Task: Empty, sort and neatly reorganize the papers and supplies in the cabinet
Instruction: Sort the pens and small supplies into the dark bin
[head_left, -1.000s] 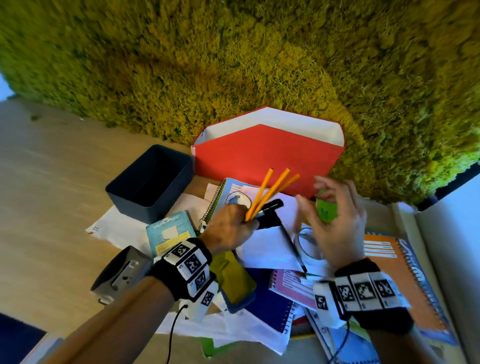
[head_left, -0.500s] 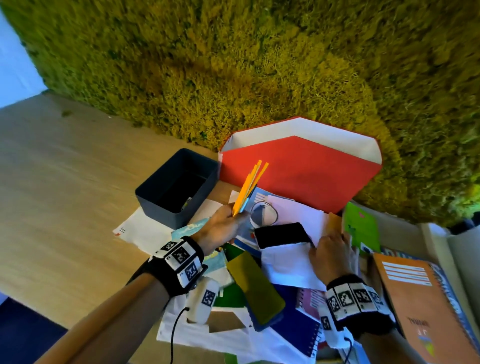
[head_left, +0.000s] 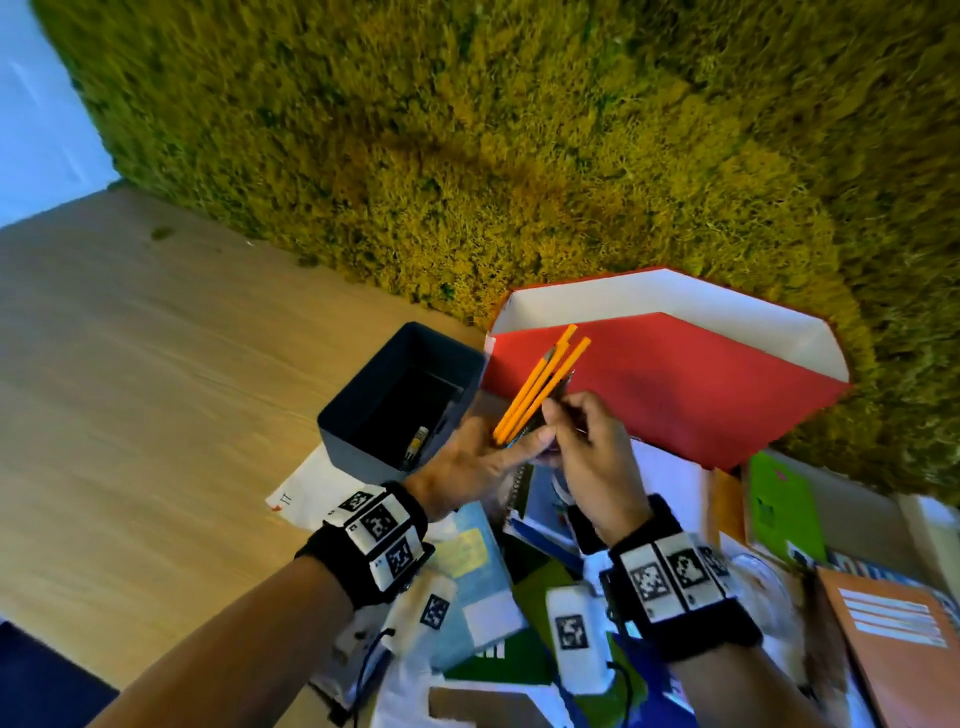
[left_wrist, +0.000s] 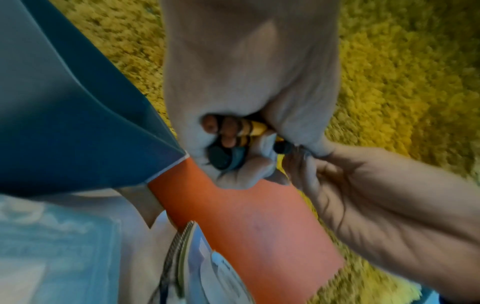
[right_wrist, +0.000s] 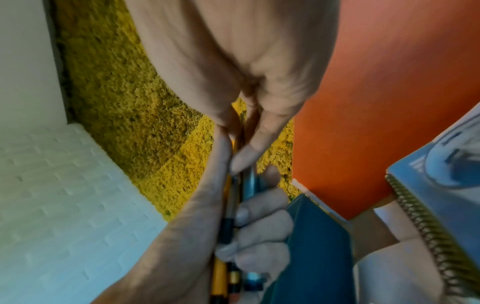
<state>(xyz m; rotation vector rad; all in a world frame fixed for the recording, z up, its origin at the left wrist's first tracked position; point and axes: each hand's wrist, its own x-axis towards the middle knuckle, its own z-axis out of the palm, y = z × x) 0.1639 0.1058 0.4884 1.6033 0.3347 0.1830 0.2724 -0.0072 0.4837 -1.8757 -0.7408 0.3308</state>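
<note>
Two-handed, held a bundle of writing tools just above the clutter on the worktop (head_left: 130, 389), right of the dark grey bin (head_left: 353, 447) and in front of the red magazine file (head_left: 649, 405). Gripped three orange pencils (head_left: 540, 387) in the left hand (head_left: 467, 467), most fingers curled round the lower ends, with the upper ends fanned toward the file. Pinched a dark pen (head_left: 566, 382) between thumb and fingertips of the right hand (head_left: 592, 457), pressing it against the pencils, hand touching hand. Judged the step as adding the pen to the bundle, probably ahead of dropping the lot into the bin, already holding one short pencil-like item (head_left: 415, 447).

Risked a few mishaps from here. Could have let a pencil slide out by loosening the left grip to admit the pen, sending it down among the loose sheets and notebooks below and out of sight. Could have lost the pen the same way by releasing the right pinch too early. Might have knocked or tipped the light bin by lowering a fanned bundle across its near rim instead of end first. Might also have nudged the upright file, standing close behind, against the moss wall (head_left: 467, 156).

Read almost nothing. Made out only a faint "II"-like mark on the white sheet (head_left: 291, 501) beside the bin. Saw pale printed lines on the orange notebook (head_left: 893, 649), too small to read. Found black-and-white square markers on the wristbands (head_left: 379, 525), patterns rather than words. Spotted no legible brand anywhere.
</note>
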